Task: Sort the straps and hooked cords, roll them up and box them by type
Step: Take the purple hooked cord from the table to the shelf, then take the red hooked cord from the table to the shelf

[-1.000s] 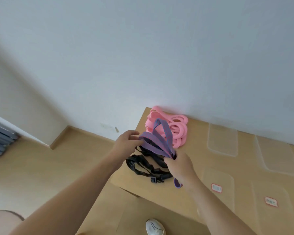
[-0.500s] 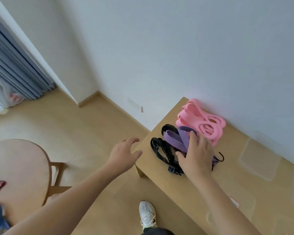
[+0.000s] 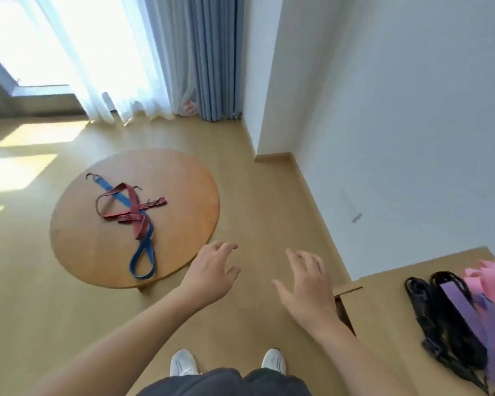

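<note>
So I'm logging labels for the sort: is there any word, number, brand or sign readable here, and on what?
None can be read.
Red cord, blue cord, black strap, purple strap: no print shows.
White shoes: markings too small to read.

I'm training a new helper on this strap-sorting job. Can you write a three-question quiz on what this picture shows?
1. True or false: the left hand grips a strap.
2. Which cords lie crossed on the round table?
A. pink and purple
B. red and blue
C. black and pink
3. Fill in: beside the purple strap and black straps on the rectangular table, at the frame's right edge, is a blurred ____ pile.

Key:
1. False: both the left hand and the right hand are open and hold nothing.
2. B: the red cord crosses the blue cord.
3. Pink: the pink straps.
</note>
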The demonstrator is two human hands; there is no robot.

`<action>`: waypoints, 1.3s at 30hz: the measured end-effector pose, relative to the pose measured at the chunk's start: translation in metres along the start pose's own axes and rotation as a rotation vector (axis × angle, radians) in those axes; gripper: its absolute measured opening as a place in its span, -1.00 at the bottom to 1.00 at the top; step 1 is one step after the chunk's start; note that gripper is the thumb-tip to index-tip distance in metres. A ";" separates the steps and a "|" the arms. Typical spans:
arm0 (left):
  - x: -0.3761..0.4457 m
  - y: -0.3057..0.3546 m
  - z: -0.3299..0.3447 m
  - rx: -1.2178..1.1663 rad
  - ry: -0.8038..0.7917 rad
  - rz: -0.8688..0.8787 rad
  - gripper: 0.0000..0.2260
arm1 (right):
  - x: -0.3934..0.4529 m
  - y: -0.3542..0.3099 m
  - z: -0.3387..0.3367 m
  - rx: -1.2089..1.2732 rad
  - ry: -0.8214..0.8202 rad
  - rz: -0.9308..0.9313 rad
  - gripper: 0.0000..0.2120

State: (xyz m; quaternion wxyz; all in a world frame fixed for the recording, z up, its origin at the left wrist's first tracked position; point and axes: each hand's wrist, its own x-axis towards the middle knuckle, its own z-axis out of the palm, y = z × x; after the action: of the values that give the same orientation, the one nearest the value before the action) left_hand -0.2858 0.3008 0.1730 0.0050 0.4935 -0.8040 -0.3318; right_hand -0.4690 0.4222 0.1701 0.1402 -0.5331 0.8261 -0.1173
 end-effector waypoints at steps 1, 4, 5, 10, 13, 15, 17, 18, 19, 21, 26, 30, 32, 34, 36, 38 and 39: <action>-0.008 -0.025 -0.012 -0.019 0.035 -0.045 -0.55 | 0.008 -0.024 0.008 -0.011 -0.027 -0.052 -0.34; -0.031 -0.093 -0.044 -0.065 0.135 -0.164 -0.55 | 0.029 -0.091 0.035 -0.026 -0.114 -0.180 -0.34; -0.037 -0.110 -0.051 -0.073 0.153 -0.195 -0.55 | 0.035 -0.108 0.041 -0.020 -0.140 -0.205 -0.34; -0.072 -0.190 -0.087 -0.146 0.256 -0.379 -0.54 | 0.059 -0.192 0.078 -0.005 -0.249 -0.333 -0.35; -0.085 -0.220 -0.098 -0.187 0.288 -0.459 -0.55 | 0.074 -0.221 0.095 -0.018 -0.327 -0.381 -0.35; -0.086 -0.232 -0.102 -0.199 0.298 -0.491 -0.55 | 0.085 -0.234 0.105 -0.018 -0.378 -0.394 -0.35; -0.079 -0.242 -0.105 -0.216 0.309 -0.526 -0.55 | 0.101 -0.245 0.116 -0.027 -0.422 -0.407 -0.35; -0.073 -0.245 -0.107 -0.224 0.318 -0.543 -0.55 | 0.110 -0.250 0.123 -0.035 -0.442 -0.410 -0.36; -0.067 -0.248 -0.109 -0.230 0.328 -0.560 -0.55 | 0.121 -0.254 0.129 -0.044 -0.459 -0.412 -0.36; -0.052 -0.254 -0.114 -0.240 0.342 -0.589 -0.55 | 0.143 -0.264 0.141 -0.062 -0.493 -0.422 -0.37; -0.007 -0.264 -0.125 -0.273 0.340 -0.688 -0.56 | 0.206 -0.286 0.171 -0.099 -0.632 -0.428 -0.39; 0.029 -0.269 -0.131 -0.303 0.295 -0.752 -0.57 | 0.254 -0.299 0.195 -0.109 -0.704 -0.411 -0.39; 0.046 -0.274 -0.132 -0.311 0.279 -0.777 -0.58 | 0.275 -0.305 0.210 -0.117 -0.734 -0.402 -0.38; 0.059 -0.279 -0.133 -0.319 0.265 -0.802 -0.59 | 0.294 -0.311 0.226 -0.130 -0.759 -0.401 -0.38; 0.069 -0.286 -0.134 -0.329 0.257 -0.825 -0.60 | 0.310 -0.319 0.243 -0.153 -0.773 -0.411 -0.37; 0.077 -0.294 -0.132 -0.337 0.253 -0.843 -0.61 | 0.325 -0.329 0.260 -0.189 -0.750 -0.423 -0.38; 0.079 -0.297 -0.131 -0.341 0.251 -0.853 -0.61 | 0.331 -0.335 0.269 -0.213 -0.722 -0.431 -0.37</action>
State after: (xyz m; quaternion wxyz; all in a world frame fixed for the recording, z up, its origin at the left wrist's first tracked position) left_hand -0.0479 0.0812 0.0903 0.0462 0.8079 -0.4570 -0.3691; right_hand -0.2193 -0.0271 -0.0012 0.3367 -0.7116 0.6014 0.1362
